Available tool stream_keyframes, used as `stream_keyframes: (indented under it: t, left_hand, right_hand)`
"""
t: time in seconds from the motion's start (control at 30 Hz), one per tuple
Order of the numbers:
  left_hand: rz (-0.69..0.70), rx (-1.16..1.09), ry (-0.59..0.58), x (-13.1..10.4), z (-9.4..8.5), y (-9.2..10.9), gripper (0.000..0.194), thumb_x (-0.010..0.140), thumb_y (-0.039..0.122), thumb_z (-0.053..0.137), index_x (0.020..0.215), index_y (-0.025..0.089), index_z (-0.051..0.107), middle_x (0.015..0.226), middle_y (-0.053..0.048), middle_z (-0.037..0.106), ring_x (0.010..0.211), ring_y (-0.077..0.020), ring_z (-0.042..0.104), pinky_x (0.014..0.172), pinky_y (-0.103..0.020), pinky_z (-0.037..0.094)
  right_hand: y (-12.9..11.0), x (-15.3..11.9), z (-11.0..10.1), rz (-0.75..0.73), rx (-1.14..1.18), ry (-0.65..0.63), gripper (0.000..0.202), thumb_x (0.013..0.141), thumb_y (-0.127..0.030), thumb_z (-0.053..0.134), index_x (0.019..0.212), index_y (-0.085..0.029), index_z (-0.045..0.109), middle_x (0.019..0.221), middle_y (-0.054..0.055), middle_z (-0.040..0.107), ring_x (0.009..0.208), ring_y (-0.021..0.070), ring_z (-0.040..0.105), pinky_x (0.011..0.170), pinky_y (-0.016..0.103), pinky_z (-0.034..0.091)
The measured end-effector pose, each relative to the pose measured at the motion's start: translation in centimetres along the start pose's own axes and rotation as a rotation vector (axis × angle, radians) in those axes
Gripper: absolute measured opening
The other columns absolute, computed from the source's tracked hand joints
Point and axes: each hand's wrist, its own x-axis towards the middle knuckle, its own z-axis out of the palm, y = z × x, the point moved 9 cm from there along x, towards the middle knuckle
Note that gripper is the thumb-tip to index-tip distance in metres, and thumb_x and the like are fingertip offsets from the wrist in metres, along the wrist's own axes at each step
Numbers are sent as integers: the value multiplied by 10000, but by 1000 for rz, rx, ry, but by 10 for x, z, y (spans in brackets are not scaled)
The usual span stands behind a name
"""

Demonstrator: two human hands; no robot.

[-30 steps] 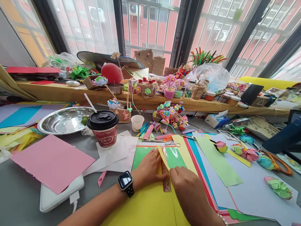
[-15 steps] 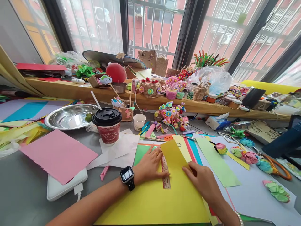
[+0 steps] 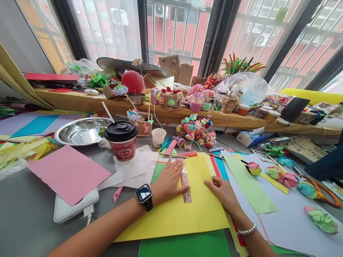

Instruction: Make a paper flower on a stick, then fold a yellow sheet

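Note:
A sheet of yellow paper (image 3: 171, 223) lies in front of me on top of a green sheet (image 3: 184, 246). A narrow printed ruler (image 3: 187, 196) rests on it, running away from me. My left hand (image 3: 168, 180) is spread flat over the paper and the ruler, its thumb across the ruler and its fingertips near the far end. At the paper's right edge, my right hand (image 3: 221, 191) has its fingers curled, the thumb on top and the edge between them. Its fingertips are partly hidden.
A lidded drink cup (image 3: 122, 142) with a straw, a paper cup (image 3: 158, 136) and a metal plate (image 3: 77, 134) stand behind on the left. Pink paper (image 3: 69, 173) covers part of a white power bank (image 3: 76, 210). Crumpled paper flowers (image 3: 289, 179) and orange-handled scissors (image 3: 325, 192) lie right.
The yellow paper and ruler have shifted away from me, baring more green sheet at the near edge. The paper's raised right part lies flatter. My right hand has moved slightly up with the edge.

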Motion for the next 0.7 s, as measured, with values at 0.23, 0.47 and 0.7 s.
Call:
stream_keyframes:
  t: [0.23, 0.47, 0.7]
  left_hand:
    - [-3, -23, -56, -26, 4, 27, 750, 790, 600, 230, 1299, 50, 251, 1373, -173, 225, 1276, -278, 137, 1030, -481, 100]
    - [4, -60, -72, -41, 6, 36, 721, 807, 571, 243, 1329, 78, 179, 1396, -155, 144, 1282, -274, 100, 1029, -474, 143]
    - [25, -70, -87, -50, 8, 45, 753, 806, 573, 241, 1339, 57, 112, 1402, -152, 88, 1285, -272, 60, 1036, -464, 124]
  right_hand:
    - [0, 2, 5, 9, 26, -72, 319, 653, -469, 557, 649, -151, 582, 527, 0, 546, 503, 145, 507, 434, 227, 352]
    - [4, 1, 7, 33, 57, -98, 312, 662, -466, 545, 605, -159, 535, 575, 11, 578, 531, 147, 533, 433, 218, 362]
    - [8, 2, 8, 51, 86, -114, 304, 660, -464, 550, 657, -160, 556, 626, 21, 612, 571, 167, 569, 453, 226, 393]
